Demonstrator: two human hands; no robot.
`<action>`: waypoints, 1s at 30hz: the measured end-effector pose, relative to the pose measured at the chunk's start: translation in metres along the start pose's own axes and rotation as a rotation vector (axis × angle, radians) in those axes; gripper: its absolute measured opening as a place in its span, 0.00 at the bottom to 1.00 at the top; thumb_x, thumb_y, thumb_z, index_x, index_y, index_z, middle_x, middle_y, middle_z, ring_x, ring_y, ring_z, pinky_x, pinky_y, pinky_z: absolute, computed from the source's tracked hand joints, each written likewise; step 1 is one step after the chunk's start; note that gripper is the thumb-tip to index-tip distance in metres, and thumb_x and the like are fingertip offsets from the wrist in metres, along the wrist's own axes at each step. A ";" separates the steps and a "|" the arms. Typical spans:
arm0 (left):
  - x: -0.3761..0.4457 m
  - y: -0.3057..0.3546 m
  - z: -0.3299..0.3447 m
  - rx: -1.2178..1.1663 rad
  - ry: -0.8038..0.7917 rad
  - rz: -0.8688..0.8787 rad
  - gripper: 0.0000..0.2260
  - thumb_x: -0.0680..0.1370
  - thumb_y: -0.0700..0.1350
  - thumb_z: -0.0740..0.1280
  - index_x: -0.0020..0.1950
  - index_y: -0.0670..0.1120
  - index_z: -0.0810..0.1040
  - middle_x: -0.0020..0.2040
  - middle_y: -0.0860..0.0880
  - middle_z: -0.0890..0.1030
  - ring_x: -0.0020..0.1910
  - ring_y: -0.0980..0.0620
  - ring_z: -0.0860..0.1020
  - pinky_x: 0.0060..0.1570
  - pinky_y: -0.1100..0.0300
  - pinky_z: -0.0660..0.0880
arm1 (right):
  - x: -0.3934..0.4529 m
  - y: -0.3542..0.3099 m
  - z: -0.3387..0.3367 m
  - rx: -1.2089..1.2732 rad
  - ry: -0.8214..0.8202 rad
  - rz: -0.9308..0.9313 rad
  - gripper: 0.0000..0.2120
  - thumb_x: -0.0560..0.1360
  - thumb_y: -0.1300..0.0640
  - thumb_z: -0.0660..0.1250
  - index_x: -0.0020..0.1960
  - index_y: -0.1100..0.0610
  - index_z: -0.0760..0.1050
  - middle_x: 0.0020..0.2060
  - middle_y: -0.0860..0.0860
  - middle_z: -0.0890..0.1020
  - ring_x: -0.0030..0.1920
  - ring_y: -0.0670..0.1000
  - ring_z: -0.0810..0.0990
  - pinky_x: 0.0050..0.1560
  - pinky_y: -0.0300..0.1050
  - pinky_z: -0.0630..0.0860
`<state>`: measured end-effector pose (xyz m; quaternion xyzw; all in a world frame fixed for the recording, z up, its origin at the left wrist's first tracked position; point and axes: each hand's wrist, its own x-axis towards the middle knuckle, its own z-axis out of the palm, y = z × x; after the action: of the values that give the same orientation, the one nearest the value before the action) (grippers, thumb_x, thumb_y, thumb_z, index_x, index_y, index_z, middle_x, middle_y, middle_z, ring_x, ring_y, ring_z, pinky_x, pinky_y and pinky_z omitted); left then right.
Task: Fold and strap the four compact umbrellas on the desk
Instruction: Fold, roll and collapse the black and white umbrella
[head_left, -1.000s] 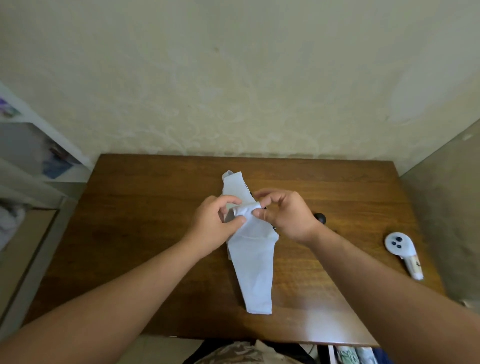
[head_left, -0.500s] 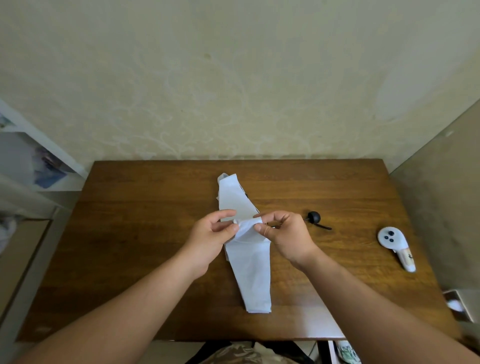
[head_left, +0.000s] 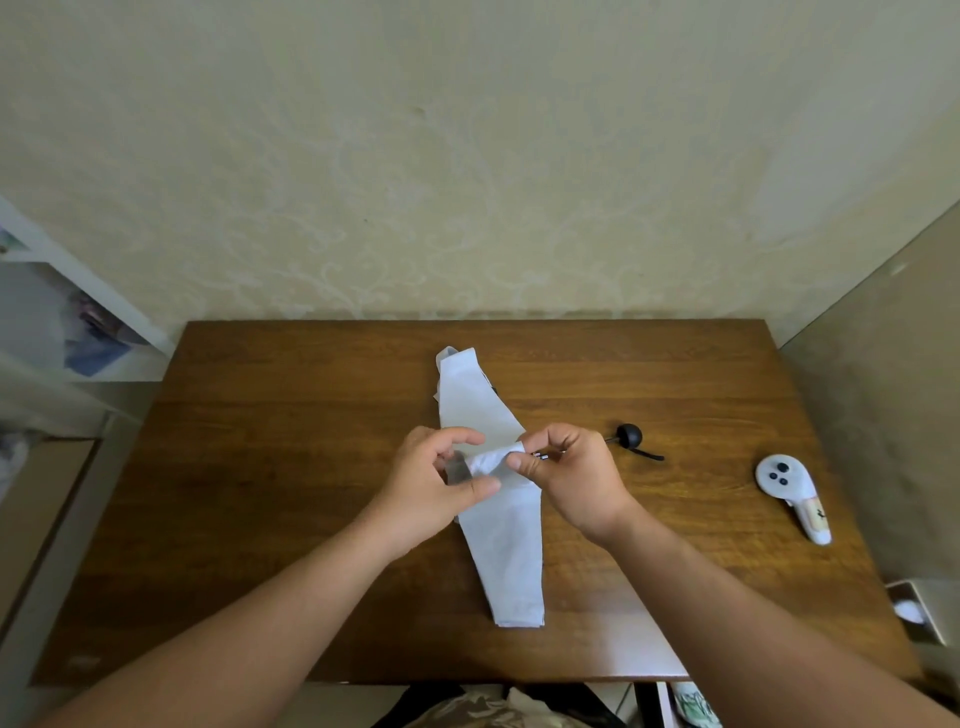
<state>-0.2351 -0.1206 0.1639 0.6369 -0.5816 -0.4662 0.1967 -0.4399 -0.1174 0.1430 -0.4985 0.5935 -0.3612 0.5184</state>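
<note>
One pale blue-white compact umbrella (head_left: 506, 540) lies lengthwise on the brown wooden desk (head_left: 270, 493), its canopy folded flat into a long strip. Its black knob handle (head_left: 629, 435) with a wrist loop pokes out to the right, behind my right hand. My right hand (head_left: 569, 475) pinches the white strap (head_left: 493, 458) at the umbrella's middle between thumb and forefinger. My left hand (head_left: 436, 480) is curled round the umbrella's left side, thumb against the fabric just under the strap. Only this one umbrella is in view.
A white hand controller (head_left: 792, 493) lies near the desk's right edge. A wall stands right behind the desk. White shelves (head_left: 62, 332) are at the left, and a small open box (head_left: 917, 610) sits low at the right beyond the desk.
The camera has tipped back, so desk and hands sit lower in view. My hands have drawn slightly apart, and the strap now stretches between them. The umbrella stays in place.
</note>
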 end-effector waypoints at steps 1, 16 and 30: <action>0.001 -0.002 0.001 0.118 0.017 0.052 0.19 0.73 0.54 0.80 0.61 0.61 0.80 0.59 0.60 0.72 0.58 0.57 0.73 0.51 0.67 0.72 | -0.001 -0.001 0.000 -0.011 -0.006 -0.011 0.04 0.75 0.57 0.78 0.44 0.49 0.85 0.45 0.50 0.87 0.49 0.53 0.85 0.54 0.60 0.83; 0.005 -0.023 0.000 0.370 0.123 0.387 0.11 0.82 0.53 0.68 0.62 0.55 0.86 0.57 0.59 0.84 0.57 0.59 0.76 0.54 0.67 0.71 | 0.012 0.004 -0.007 -0.723 -0.196 -0.235 0.31 0.72 0.49 0.81 0.72 0.42 0.74 0.67 0.40 0.76 0.70 0.46 0.67 0.70 0.45 0.68; 0.029 -0.047 0.021 0.440 -0.038 0.345 0.24 0.74 0.47 0.80 0.68 0.55 0.79 0.64 0.56 0.81 0.61 0.56 0.78 0.54 0.66 0.76 | 0.011 0.022 -0.005 -0.601 -0.163 -0.374 0.18 0.66 0.71 0.77 0.41 0.47 0.83 0.41 0.42 0.83 0.46 0.45 0.80 0.50 0.42 0.76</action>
<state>-0.2297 -0.1297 0.1056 0.5471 -0.7724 -0.2999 0.1193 -0.4496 -0.1233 0.1204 -0.7558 0.5284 -0.2180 0.3193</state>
